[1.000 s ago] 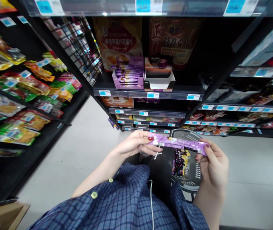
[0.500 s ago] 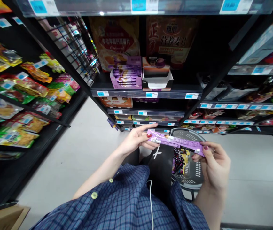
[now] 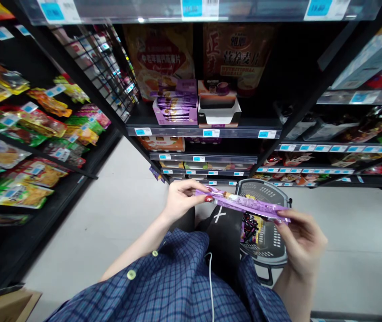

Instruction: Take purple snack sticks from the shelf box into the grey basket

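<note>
Stretched between both hands is a long purple stick sachet [image 3: 244, 203], tilted slightly down to the right. My left hand [image 3: 184, 197] pinches one end between thumb and forefinger. At the other end, my right hand [image 3: 301, 237] grips it with thumb and fingertips. Below the sachet stands a grey basket [image 3: 274, 252], holding dark and purple sticks [image 3: 250, 227] and something yellow. On the shelf ahead sits a purple display box [image 3: 177, 117] with similar purple sachets in it. Beside it is a black-and-white display box [image 3: 219, 117] whose front looks empty.
Large cereal bags [image 3: 164, 58] stand behind the boxes. Price-tagged shelf edges [image 3: 184, 132] run across in front of me. To the left, a rack holds packaged snacks [image 3: 19, 192]. A cardboard box [image 3: 8, 304] lies at the lower left, and a white cable [image 3: 211, 281] hangs over my shirt.
My left hand has shifted left and closed its forefinger onto the sachet's end. My right hand has moved slightly right and down, its fingertips now at the sachet's tip.
</note>
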Demonstrator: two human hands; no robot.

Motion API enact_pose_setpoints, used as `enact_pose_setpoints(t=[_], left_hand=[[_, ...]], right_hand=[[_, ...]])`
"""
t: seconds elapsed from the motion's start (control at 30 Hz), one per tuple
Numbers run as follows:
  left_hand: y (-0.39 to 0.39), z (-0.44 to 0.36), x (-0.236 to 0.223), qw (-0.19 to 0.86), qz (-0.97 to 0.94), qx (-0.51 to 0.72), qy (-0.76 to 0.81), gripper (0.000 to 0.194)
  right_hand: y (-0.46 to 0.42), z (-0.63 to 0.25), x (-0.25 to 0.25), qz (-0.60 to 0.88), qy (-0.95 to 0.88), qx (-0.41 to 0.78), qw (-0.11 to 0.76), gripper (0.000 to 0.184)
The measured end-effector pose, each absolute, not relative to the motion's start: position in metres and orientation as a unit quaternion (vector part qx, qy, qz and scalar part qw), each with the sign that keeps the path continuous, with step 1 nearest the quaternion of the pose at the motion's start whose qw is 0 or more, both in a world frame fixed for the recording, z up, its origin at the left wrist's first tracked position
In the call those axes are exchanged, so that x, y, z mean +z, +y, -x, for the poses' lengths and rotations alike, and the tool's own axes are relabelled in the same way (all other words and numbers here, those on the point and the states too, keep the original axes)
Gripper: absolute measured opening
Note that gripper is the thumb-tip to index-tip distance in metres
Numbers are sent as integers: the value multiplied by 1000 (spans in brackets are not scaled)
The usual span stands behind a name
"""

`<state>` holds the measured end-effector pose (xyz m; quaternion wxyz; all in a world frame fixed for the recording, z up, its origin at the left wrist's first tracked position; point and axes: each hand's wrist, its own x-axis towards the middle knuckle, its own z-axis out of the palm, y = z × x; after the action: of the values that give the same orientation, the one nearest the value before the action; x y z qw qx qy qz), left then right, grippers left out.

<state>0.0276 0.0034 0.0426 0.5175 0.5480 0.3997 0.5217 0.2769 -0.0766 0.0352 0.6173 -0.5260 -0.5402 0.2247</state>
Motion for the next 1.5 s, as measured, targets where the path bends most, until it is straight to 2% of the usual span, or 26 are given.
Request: enact_pose_setpoints(t=[0.17,0.23,0.33,0.43,0.53,0.67,0.73,0.8,0.9,1.0,1.07,1.17,1.23,1.33,1.5], left_hand=[[-5,-26,45,444,-572,548,419,16],[-9,-28,46,460,-553,558,414,20],[-13,-32,47,509,-525,558,393,39],[-10,-33,50,541,-519,539,384,32],[-3,-29,52,646,-519,423,366,31],[3,-26,45,784,-522,136,308,35],[2,-33,37,805,-510,65,296,26],[2,-46,26,815,-496,46,296,23],[6,-69,11,810,-490,72,313,26],[16,-93,3,822,-431,181,325,31],[22,-106,3,808,-379,305,332,32],[27,-124,3,777,-321,429,331,25],[27,-133,1,792,-285,434,322,19],[22,-140,-8,853,-210,391,275,20],[13,-138,-36,884,-117,380,246,58]], right_hand=[[-79,-273,35,550,-520,222,615,6],[-79,-268,38,555,-487,254,625,8],[-79,-259,44,551,-428,263,666,11],[-79,-256,47,544,-398,255,694,21],[-78,-261,48,554,-400,281,674,28],[-70,-266,43,580,-442,376,572,22],[-62,-261,39,572,-461,440,516,24],[-51,-254,33,550,-498,487,460,26],[-33,-252,23,536,-571,476,400,25],[-22,-264,8,535,-521,448,491,23],[-22,-273,-4,510,-479,483,527,27],[-35,-274,-26,444,-482,602,458,37],[-47,-265,-41,402,-465,668,418,44],[-63,-247,-63,427,-429,676,420,46],[-87,-227,-81,548,-410,584,436,27]])
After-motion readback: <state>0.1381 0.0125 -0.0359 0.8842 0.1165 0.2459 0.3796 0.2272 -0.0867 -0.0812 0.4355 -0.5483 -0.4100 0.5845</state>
